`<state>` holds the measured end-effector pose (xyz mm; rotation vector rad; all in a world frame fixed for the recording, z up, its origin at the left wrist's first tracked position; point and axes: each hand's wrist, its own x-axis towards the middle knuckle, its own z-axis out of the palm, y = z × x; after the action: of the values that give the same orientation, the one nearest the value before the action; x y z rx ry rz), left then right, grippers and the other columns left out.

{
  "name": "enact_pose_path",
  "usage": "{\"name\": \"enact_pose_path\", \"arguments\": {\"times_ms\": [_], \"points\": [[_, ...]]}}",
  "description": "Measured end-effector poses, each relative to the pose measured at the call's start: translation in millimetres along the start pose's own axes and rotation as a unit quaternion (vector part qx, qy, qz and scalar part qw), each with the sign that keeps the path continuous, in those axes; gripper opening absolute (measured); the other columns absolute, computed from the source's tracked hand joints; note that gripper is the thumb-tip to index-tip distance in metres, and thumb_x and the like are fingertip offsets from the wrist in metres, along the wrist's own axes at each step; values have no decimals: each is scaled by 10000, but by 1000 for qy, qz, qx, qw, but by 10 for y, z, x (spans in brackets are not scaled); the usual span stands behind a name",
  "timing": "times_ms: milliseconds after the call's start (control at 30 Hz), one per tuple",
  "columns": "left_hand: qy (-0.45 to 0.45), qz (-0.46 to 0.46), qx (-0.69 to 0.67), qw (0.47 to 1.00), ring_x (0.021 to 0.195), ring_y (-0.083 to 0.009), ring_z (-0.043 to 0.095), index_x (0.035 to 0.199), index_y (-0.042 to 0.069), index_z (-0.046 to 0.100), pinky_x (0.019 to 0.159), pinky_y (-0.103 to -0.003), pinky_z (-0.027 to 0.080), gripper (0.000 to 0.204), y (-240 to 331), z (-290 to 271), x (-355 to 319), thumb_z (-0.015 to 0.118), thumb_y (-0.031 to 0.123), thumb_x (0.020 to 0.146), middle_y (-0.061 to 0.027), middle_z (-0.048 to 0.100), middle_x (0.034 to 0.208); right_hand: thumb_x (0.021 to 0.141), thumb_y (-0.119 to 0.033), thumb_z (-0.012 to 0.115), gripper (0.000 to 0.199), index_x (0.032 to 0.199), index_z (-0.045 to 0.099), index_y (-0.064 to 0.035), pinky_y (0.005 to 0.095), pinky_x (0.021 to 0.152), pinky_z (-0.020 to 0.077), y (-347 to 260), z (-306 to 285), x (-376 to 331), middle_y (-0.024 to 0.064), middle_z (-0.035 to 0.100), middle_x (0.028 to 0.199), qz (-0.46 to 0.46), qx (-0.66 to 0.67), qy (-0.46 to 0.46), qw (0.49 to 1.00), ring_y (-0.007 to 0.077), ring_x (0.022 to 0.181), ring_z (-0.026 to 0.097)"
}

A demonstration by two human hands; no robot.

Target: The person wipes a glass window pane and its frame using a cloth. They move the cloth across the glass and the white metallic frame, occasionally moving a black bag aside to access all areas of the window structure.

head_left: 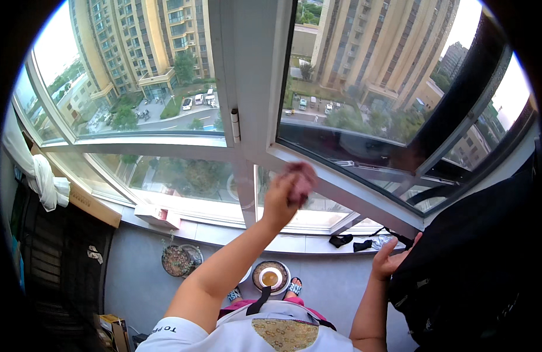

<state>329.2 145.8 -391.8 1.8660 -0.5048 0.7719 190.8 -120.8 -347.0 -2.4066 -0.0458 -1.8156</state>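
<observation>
My left hand is raised to the white window frame and is shut on a crumpled dark pink cloth. The cloth is pressed at the lower rail of the open window sash. Lower right, my right hand is held with fingers spread, right next to a large black fabric mass; whether it touches the fabric is unclear. Through the glass I see tall apartment blocks and a street far below.
On the grey floor below stand a round potted plant and a round pot with a brown middle by my sandalled feet. A white box and small black items lie on the sill. White cloth hangs at the left.
</observation>
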Motion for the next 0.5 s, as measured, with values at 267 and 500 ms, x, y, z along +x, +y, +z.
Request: {"name": "enact_pose_path", "arguments": {"times_ms": [267,500], "points": [[106,2,17,994,1027,-401,576,1204,69,575,859,-447,489,556,116,-50,396,774,114,687,-183,607,1067,803,110,503,891,1497,-37,-33,489,1073,362,234,-86,-60,337,323,1392,-52,89,62,993,405,1211,477],[-166,16,19,986,945,-405,609,1257,130,538,759,-468,524,629,573,421,14,781,154,678,-162,587,1121,825,64,507,786,1475,71,0,485,1051,386,84,-67,-120,296,338,1403,23,127,8,992,379,1213,479]]}}
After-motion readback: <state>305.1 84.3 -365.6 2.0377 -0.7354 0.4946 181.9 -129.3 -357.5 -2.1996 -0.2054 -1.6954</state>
